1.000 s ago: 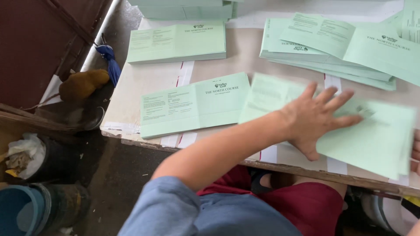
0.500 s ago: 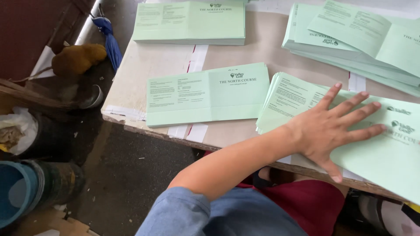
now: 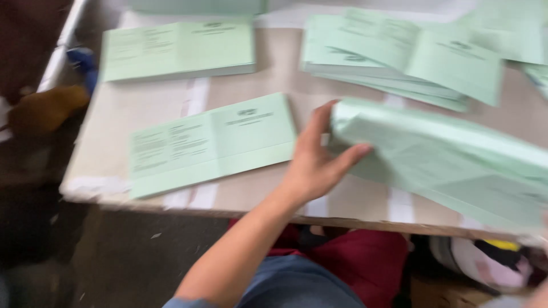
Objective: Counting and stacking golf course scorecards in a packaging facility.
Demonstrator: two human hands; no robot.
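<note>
My left hand (image 3: 317,165) grips the left edge of a thick stack of pale green printed sheets (image 3: 451,159), thumb in front and fingers behind. The stack is raised at that end and slants down to the right over the beige table (image 3: 354,202). Left of the hand a flat green folded sheet pile (image 3: 211,142) lies on the table, apart from my fingers. My right hand is out of sight. The frame is blurred by motion.
Another green pile (image 3: 177,51) lies at the back left and a fanned heap of green sheets (image 3: 399,60) at the back right. A brown object (image 3: 40,108) and a blue thing (image 3: 83,63) sit off the table's left side. Red cloth (image 3: 365,268) shows under the front edge.
My left hand was pressing flat on the right-hand stack; now it has curled around the stack's left edge and raised it. The view has shifted closer.
</note>
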